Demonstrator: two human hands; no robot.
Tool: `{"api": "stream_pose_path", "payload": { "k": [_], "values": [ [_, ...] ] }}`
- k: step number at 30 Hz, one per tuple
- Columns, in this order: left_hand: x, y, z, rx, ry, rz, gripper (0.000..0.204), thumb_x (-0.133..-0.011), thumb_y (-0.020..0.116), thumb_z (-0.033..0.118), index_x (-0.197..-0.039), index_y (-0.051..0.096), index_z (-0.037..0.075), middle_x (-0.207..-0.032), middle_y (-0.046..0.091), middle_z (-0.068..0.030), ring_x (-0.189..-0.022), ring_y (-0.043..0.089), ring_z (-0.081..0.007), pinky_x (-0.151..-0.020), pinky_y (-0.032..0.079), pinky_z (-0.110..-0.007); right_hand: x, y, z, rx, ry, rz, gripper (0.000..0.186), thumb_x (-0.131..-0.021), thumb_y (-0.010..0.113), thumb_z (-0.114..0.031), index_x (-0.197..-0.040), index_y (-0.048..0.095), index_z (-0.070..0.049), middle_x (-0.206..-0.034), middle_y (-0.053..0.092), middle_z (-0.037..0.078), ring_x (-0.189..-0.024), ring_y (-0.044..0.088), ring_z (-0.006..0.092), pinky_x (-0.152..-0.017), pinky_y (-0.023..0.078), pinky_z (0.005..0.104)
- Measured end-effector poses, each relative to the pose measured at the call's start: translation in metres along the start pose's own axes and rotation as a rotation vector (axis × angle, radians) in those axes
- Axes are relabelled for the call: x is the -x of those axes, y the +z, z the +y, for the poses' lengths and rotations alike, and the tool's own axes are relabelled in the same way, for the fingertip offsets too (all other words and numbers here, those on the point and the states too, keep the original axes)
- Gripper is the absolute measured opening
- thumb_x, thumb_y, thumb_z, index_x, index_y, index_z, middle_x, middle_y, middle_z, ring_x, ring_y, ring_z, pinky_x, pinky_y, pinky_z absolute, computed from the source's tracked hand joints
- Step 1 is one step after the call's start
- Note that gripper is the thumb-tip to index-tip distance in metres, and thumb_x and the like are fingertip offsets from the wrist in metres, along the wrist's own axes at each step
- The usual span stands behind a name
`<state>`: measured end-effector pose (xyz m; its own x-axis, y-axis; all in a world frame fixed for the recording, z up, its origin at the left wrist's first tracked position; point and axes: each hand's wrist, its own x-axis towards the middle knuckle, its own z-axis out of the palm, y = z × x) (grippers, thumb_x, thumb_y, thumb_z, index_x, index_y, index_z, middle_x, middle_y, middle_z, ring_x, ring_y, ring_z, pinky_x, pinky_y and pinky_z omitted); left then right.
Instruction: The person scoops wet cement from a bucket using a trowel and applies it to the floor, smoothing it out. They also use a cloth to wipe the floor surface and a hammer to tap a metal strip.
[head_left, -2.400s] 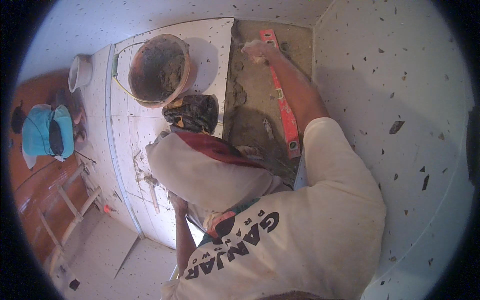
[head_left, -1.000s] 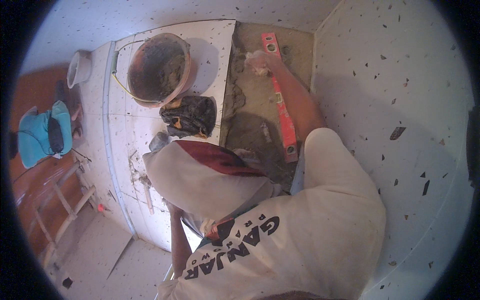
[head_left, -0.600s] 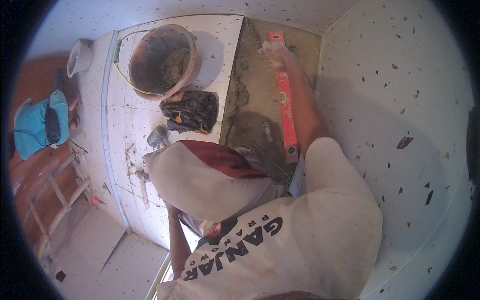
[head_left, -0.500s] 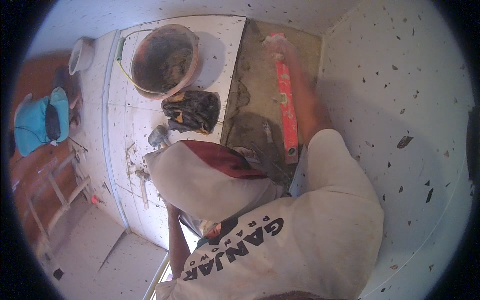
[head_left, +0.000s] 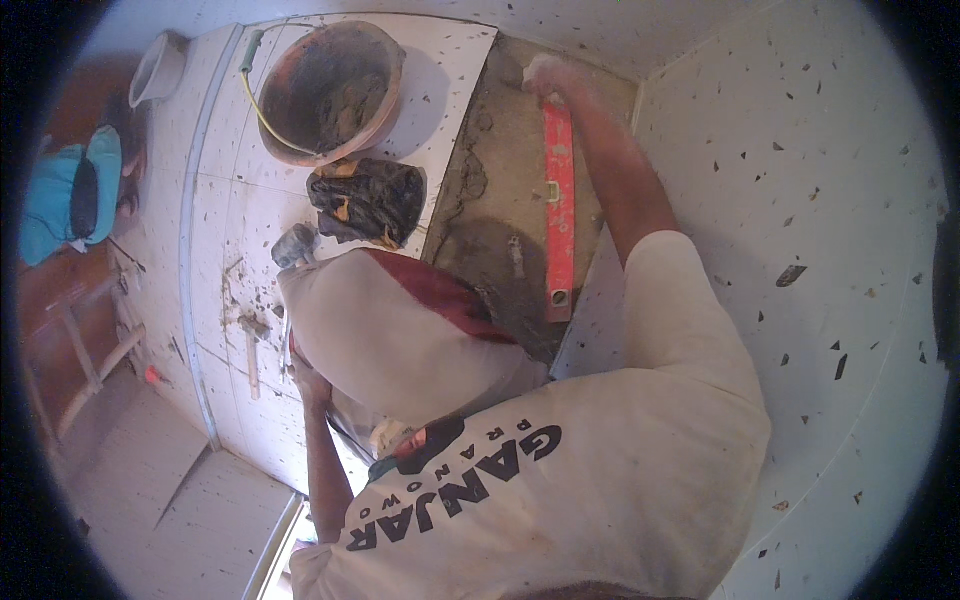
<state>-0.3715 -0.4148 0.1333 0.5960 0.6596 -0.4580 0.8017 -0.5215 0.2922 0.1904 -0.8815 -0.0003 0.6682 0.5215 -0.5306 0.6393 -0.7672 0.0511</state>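
Note:
Neither of my hands is in view. Below me a co-worker in a white shirt (head_left: 640, 470) and pale cap with a red patch (head_left: 370, 330) bends over a bare mortar bed (head_left: 475, 230). The co-worker's right hand (head_left: 550, 80) is at the far end of a red spirit level (head_left: 562, 230) lying on the bed. Their left hand (head_left: 308, 378) is down on the left, partly hidden. Left of the bed, on white tiles (head_left: 430, 120), are a bucket of grey mortar (head_left: 340, 105), a crumpled black bag (head_left: 370, 205) and a mallet (head_left: 295, 245).
Speckled walls (head_left: 820, 250) border the bed at right and back. At far left are a small white pail (head_left: 160, 70), a teal cloth item (head_left: 65, 205) and a pale wooden ladder (head_left: 95, 375) on reddish-brown boards. A small hand tool (head_left: 255, 345) lies on the tiles.
My view has shifted, so the bucket, bag and tiles appear higher and farther left. The co-worker's right hand has moved up along the level, and more of their left hand shows.

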Motion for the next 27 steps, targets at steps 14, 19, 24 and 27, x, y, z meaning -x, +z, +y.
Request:
{"api": "stream_pose_path", "payload": {
  "k": [14, 19, 24, 27],
  "values": [
    [0.009, 0.000, 0.022, -0.050, -0.136, 0.006, 0.111, -0.073, 0.078, 0.047, -0.149, 0.020, -0.009, -0.144, 0.028, -0.0375, -0.134, 0.035, -0.0470, -0.111, 0.035, -0.045, 0.100, -0.075, -0.031, -0.199, 0.268, -0.103, 0.039, -0.089, 0.056, -0.036, -0.120, 0.060, -0.013, -0.123, 0.062, 0.017, -0.113, 0.060, 0.0368, -0.093, 0.050, 0.0492],
    [0.017, -0.006, 0.042, -0.035, -0.150, -0.015, 0.114, -0.071, 0.080, 0.048, -0.149, 0.019, -0.010, -0.144, 0.028, -0.0350, -0.134, 0.036, -0.0463, -0.111, 0.035, -0.046, 0.097, -0.092, -0.026, -0.101, 0.379, -0.056, 0.037, -0.092, 0.053, -0.026, -0.126, 0.060, -0.016, -0.127, 0.061, 0.015, -0.118, 0.059, 0.0336, -0.096, 0.050, 0.0490],
    [0.009, 0.006, 0.025, -0.019, -0.086, 0.049, 0.107, -0.073, 0.078, 0.045, -0.149, 0.023, -0.005, -0.136, 0.039, -0.0348, -0.129, 0.042, -0.0454, -0.109, 0.036, -0.046, 0.071, -0.079, -0.019, -0.178, 0.438, 0.068, 0.034, -0.090, 0.054, -0.019, -0.122, 0.065, -0.017, -0.125, 0.063, 0.012, -0.118, 0.060, 0.0323, -0.095, 0.051, 0.0487],
    [0.008, 0.004, 0.018, 0.012, -0.080, 0.029, 0.110, -0.071, 0.080, 0.046, -0.149, 0.022, -0.008, -0.140, 0.033, -0.0340, -0.131, 0.039, -0.0462, -0.110, 0.035, -0.047, 0.066, -0.086, -0.039, -0.177, 0.453, 0.072, 0.031, -0.088, 0.055, -0.015, -0.116, 0.068, -0.015, -0.119, 0.067, 0.011, -0.113, 0.063, 0.0329, -0.092, 0.053, 0.0476]
  ]
}}
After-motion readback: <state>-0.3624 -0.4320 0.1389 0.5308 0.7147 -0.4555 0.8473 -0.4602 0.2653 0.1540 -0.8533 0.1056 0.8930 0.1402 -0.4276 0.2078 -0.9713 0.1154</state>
